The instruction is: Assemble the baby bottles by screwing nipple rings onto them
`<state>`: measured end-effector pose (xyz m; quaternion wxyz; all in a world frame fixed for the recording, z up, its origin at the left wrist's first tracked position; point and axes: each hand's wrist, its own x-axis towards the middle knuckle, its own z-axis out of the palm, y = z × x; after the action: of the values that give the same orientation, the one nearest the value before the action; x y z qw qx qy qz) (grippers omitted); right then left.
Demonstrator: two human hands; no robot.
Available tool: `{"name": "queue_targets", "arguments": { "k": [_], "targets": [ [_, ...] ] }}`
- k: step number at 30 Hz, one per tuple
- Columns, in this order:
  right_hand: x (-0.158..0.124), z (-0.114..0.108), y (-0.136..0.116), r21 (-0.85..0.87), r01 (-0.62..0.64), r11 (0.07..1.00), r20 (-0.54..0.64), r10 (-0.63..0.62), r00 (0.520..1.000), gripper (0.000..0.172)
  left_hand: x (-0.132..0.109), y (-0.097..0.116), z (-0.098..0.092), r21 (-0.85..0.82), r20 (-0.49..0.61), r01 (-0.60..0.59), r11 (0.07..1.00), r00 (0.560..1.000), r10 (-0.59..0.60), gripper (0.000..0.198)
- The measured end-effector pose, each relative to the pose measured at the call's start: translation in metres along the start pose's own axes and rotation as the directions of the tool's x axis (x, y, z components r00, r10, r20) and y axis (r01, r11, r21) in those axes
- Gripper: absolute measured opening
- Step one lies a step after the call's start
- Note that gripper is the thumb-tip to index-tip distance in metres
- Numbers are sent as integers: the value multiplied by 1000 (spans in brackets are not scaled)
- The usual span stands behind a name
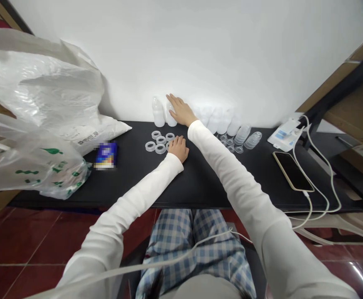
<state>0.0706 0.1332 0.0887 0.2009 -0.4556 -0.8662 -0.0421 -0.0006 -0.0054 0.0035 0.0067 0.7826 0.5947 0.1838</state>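
Note:
Two white bottles with clear domed tops stand against the wall; one bottle [158, 114] is at the left, and my right hand [181, 110] lies over the top of the other bottle [171, 119], fingers spread. My left hand [179, 148] rests on the right side of a group of translucent rings [160, 140], fingers bent down; what is under them is hidden. Right of my right hand stand several white bottles [223, 120] without domes. Before them lie small clear nipple-shaped pieces [230, 143] and stacked clear domed caps [242, 135].
On the black table [197, 187], a blue packet [106, 155] and large plastic bags [38, 83] are at the left. A phone [293, 171] with a white cable and a white-blue packet [285, 133] lie at the right. Cardboard boxes [356, 104] stand beyond.

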Motion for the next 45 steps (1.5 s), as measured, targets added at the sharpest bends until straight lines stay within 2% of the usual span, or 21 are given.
{"name": "queue_targets", "arguments": {
  "k": [3, 8, 12, 16, 19, 21, 23, 26, 29, 31, 32, 34, 37, 38, 39, 41, 43, 45],
  "targets": [
    [5, 3, 3, -8, -3, 1000, 7, 3, 1000, 59, -2, -5, -2, 2, -8, 6, 1000, 1000, -6, 42],
    [14, 1, 1, 5, -38, 999, -108, 39, 993, 46, -3, -7, -1, 34, -40, 63, 997, 997, -62, 38],
    [15, 6, 3, 58, -116, 992, -82, 120, 989, 37, -2, -6, 4, 0, -83, 71, 997, 994, -71, 34],
    [-7, -4, 5, 79, -86, 993, -90, 93, 992, 34, 0, -6, 6, -119, -134, 90, 989, 985, -105, 46],
    [-43, -27, 0, 63, -66, 996, -236, 79, 969, 35, 1, -5, 0, -189, -238, 57, 980, 966, -102, 67],
    [-75, -41, -4, 83, -120, 989, -318, 140, 938, 35, 1, -4, -5, -214, -297, 23, 977, 951, -88, 75],
    [-108, -49, -6, 180, -189, 965, -372, 244, 896, 35, 1, -3, -11, -231, -334, -22, 973, 941, -58, 76],
    [-153, -47, -1, 451, -281, 847, -413, 477, 775, 33, 3, -5, -12, -264, -376, -169, 950, 925, 60, 60],
    [-181, -36, 9, 692, -377, 615, -241, 690, 683, 32, 8, -13, -6, -321, -375, -404, 856, 884, 277, 44],
    [-189, -28, 14, 770, -411, 487, -125, 748, 652, 32, 9, -16, -2, -378, -376, -495, 782, 854, 359, 46],
    [-192, -24, 14, 792, -415, 448, -94, 762, 641, 32, 8, -16, -1, -410, -382, -504, 760, 852, 359, 48],
    [-194, -19, 13, 805, -406, 432, -104, 777, 621, 32, 5, -12, -3, -482, -391, -462, 744, 874, 289, 50],
    [-196, -15, 7, 751, -383, 539, -246, 765, 595, 33, 1, 0, -11, -637, -376, -322, 700, 923, 82, 51],
    [-198, -15, 6, 710, -375, 596, -305, 740, 599, 33, 1, 5, -13, -712, -353, -268, 649, 936, -1, 51],
    [-200, -16, 6, 655, -365, 662, -356, 696, 623, 34, 1, 9, -15, -796, -302, -202, 571, 950, -84, 52],
    [-204, -20, 11, 506, -309, 805, -409, 539, 737, 35, 5, 12, -17, -932, -114, -31, 360, 971, -210, 56],
    [-209, -26, 19, 358, -165, 919, -381, 305, 873, 31, 12, 10, -18, -977, 51, 105, 186, 960, -274, 58],
    [-211, -31, 27, 272, -4, 962, -350, 103, 931, 28, 18, 3, -20, -984, 54, 107, 141, 940, -337, 57]
  ]
}}
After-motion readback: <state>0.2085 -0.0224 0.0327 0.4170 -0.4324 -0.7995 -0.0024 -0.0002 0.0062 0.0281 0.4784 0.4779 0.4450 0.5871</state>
